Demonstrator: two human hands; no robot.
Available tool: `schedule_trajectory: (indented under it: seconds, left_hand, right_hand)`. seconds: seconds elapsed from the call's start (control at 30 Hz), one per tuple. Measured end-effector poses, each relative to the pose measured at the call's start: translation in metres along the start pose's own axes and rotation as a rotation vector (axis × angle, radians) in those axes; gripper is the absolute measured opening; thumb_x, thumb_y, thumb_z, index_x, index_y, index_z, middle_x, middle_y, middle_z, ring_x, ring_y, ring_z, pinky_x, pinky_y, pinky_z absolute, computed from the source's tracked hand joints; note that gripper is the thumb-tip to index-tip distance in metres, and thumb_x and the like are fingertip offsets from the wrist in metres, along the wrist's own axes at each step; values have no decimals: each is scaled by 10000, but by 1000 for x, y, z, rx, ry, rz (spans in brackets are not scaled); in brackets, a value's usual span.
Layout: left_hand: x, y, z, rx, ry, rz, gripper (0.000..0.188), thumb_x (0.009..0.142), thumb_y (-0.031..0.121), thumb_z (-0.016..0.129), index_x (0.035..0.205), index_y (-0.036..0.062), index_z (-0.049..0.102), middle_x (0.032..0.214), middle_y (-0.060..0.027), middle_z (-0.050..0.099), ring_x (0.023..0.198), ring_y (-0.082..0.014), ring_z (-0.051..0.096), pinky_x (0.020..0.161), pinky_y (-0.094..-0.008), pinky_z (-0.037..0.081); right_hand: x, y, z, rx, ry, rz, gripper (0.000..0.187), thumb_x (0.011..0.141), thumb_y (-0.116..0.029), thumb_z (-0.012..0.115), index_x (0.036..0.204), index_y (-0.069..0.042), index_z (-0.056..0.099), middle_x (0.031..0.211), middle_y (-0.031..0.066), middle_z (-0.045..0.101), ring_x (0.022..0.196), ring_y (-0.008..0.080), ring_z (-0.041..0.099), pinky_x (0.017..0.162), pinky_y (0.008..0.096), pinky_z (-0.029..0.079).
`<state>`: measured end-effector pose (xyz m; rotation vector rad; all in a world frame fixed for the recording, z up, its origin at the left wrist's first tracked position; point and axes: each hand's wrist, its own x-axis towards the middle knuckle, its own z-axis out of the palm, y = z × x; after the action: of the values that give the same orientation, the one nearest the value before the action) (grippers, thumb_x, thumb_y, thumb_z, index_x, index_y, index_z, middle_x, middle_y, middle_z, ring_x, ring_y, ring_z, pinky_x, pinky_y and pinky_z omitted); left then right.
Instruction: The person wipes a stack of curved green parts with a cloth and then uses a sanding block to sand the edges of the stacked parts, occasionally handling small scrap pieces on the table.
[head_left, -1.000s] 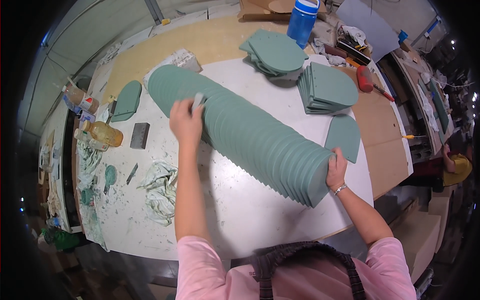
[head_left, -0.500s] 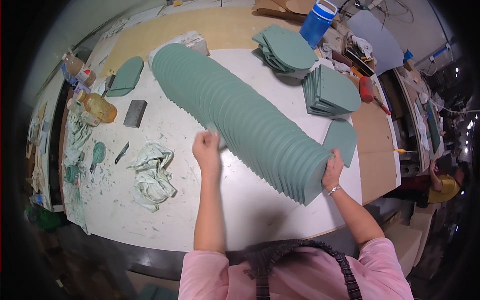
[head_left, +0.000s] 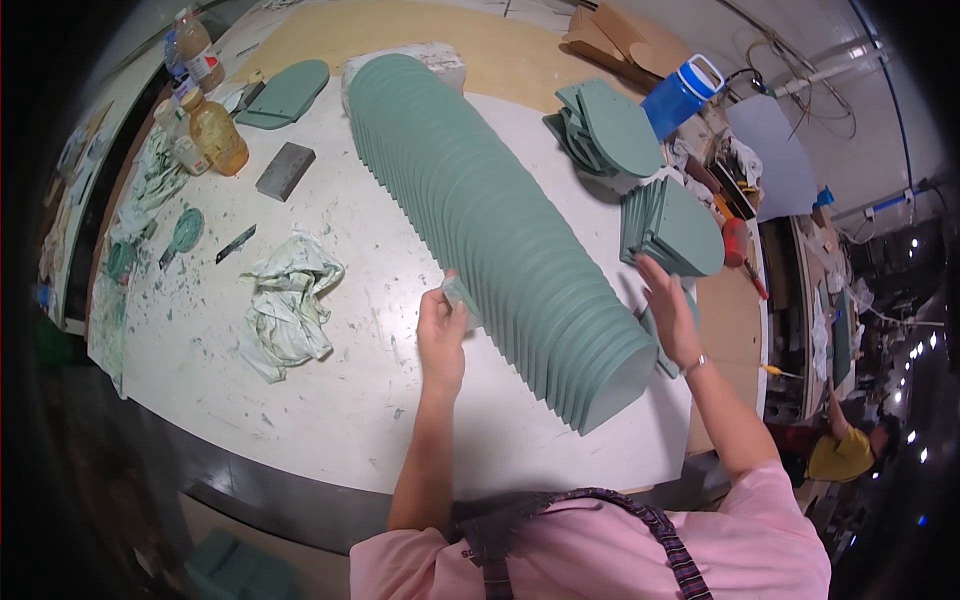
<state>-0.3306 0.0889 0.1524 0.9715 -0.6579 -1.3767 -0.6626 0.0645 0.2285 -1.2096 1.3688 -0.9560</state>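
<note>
A long row of overlapping green rounded panels (head_left: 500, 220) lies slantwise across the white table. My left hand (head_left: 441, 330) is beside the row's left edge, its fingers closed on a small pale green block (head_left: 460, 294). Whether the block touches the panels I cannot tell. My right hand (head_left: 673, 315) is open on the other side, fingers stretched out, apart from the row's near end. Partly hidden behind it is a loose green panel (head_left: 652, 338).
Two more stacks of green panels (head_left: 622, 135) (head_left: 680, 228) stand at the right, near a blue jug (head_left: 682, 97) and a red-headed mallet (head_left: 735, 242). At the left are a stained cloth (head_left: 290, 305), a grey block (head_left: 286, 171), a dark blade (head_left: 236, 244) and bottles (head_left: 217, 133). Someone in yellow (head_left: 840, 452) is far right.
My right hand has let go of the row's near end and opened beside it. The pale green block now shows in my left hand. The view has shifted.
</note>
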Motion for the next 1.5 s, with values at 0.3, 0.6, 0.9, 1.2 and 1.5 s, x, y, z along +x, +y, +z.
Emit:
schedule_trajectory:
  seconds: [0.3,0.6,0.9,1.2,1.5]
  left_hand:
    - [-3,-15,15,-8,20,86,234,991,34,494,1212,-36,460,1577,-257,257,1354,-247,440,1068,-345,402]
    - [-3,-21,15,11,-6,91,280,989,27,483,1255,-51,446,1574,-261,260,1365,-267,422,1068,-358,403]
    - [39,30,13,126,236,81,171,974,115,578,1079,-19,563,993,-48,636,791,-95,568,690,-252,480]
    - [66,22,11,856,326,468,174,864,144,708,919,0,627,755,-10,539,694,-101,474,663,-261,432]
    - [86,43,16,703,363,443,174,796,133,746,858,28,622,756,-66,572,661,-200,542,634,-329,445]
  right_hand:
    - [126,-37,86,303,-510,373,968,943,-757,150,1553,-6,192,1621,119,213,1487,246,213,1209,373,160]
    - [139,-23,77,319,-507,458,1004,921,-787,161,1543,-4,238,1595,129,281,1460,247,277,1195,369,205]
    - [137,-28,77,290,-478,464,1020,910,-800,180,1542,-1,240,1602,131,263,1465,249,263,1199,359,192]
    - [136,-28,79,307,-474,448,1029,878,-827,282,1510,-18,345,1547,126,376,1407,241,368,1166,355,278]
    - [135,-24,85,295,-532,410,1032,881,-824,285,1513,-11,334,1547,127,375,1404,234,375,1164,346,283]
